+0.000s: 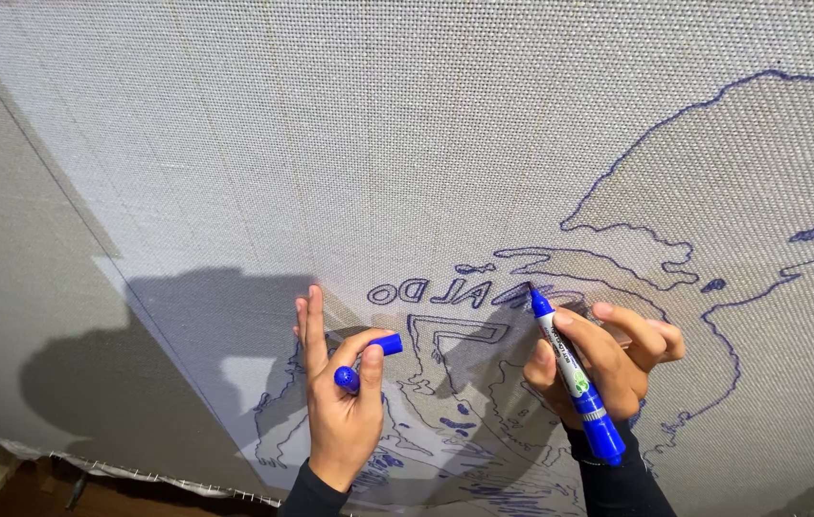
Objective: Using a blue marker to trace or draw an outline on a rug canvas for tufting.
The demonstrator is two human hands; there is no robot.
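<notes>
1. Presently, the right hand (pixel 608 359) has its fingers closed around a blue-and-white felt marker pen (pixel 572 378), thumb on the near side of the barrel and the curled fingers on the far side.
2. The marker pen is tilted, its blue tip up and left, touching or just off the cloth at the drawn lettering; which of the two cannot be told.
3. The left hand (pixel 340 407) lies against the same cloth with its fingers extended upward. The thumb and a bent finger pinch a small blue pen cap (pixel 369 362), which lies slanted across the hand.
4. The working surface is a large grey woven canvas sheet (pixel 282 144), stretched and filling most of the view.
5. A blue line drawing (pixel 661 254) with outlined shapes covers the lower right of the canvas sheet, between and around both hands.
6. Shadows of the hands fall on the canvas sheet to the left.
</notes>
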